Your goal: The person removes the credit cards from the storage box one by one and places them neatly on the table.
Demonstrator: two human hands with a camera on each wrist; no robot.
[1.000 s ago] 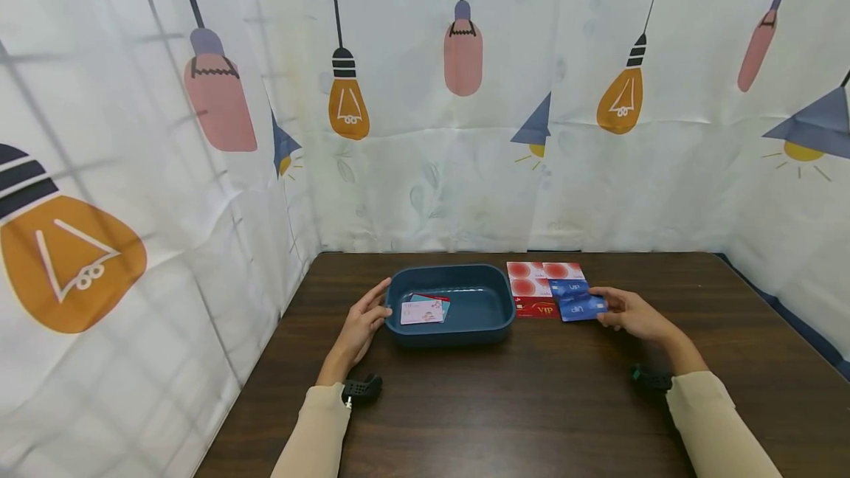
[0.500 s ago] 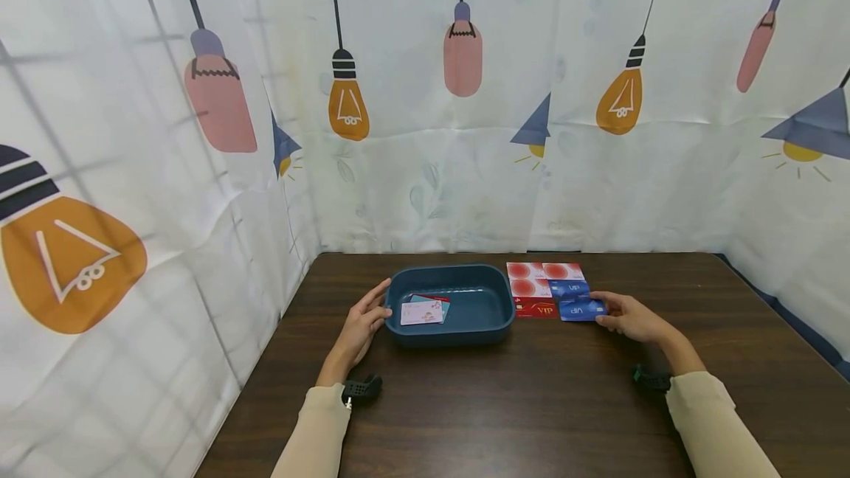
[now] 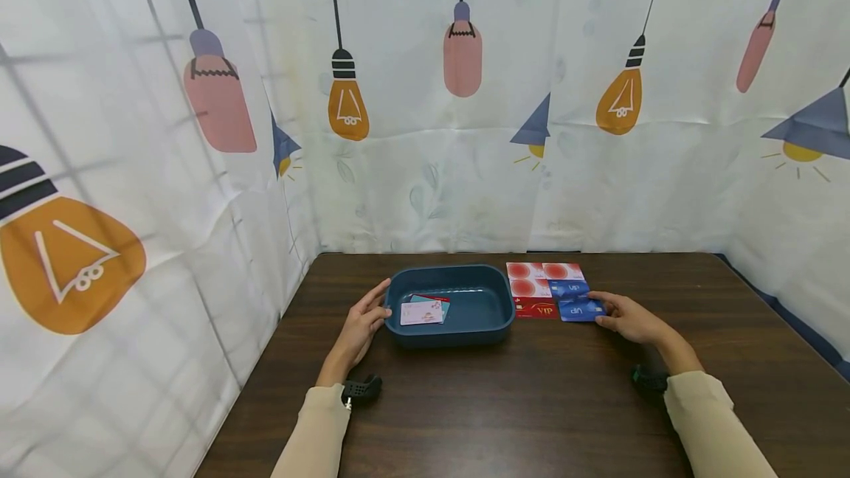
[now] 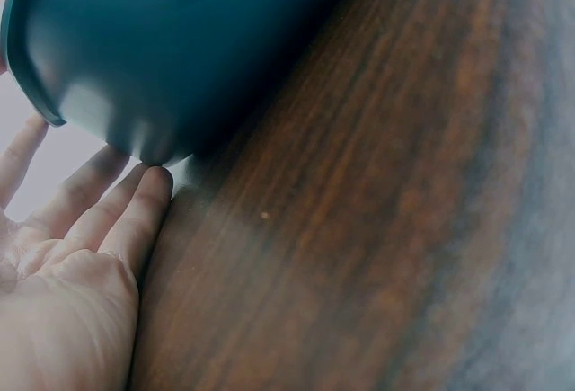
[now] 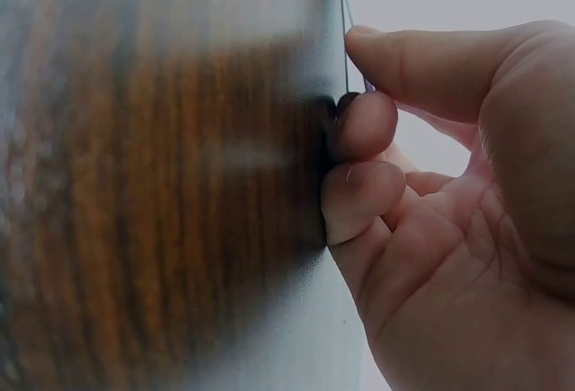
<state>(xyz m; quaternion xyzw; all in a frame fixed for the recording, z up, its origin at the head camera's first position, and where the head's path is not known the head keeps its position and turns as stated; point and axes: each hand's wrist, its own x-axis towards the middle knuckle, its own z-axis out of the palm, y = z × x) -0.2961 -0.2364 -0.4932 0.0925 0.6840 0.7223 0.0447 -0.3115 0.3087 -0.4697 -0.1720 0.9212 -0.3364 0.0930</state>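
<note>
My left hand rests its fingers against the left end of a dark blue tray; the left wrist view shows straight fingers touching the tray's outer wall. Inside the tray, a pink card overlaps a light blue card and a red one behind. My right hand pinches the lower blue card at its right end. In the right wrist view, the thumb presses the thin card from above, with curled fingers at the tabletop.
Left of and behind the held card lie a red VIP card, another blue card and several white-and-red cards, edge to edge in a block. The brown wooden table meets a white curtain with printed lamps.
The lower blue card has turned slightly and now lines up with the cards beside it. My right hand has shifted slightly with it; my left hand has stayed at the tray.
</note>
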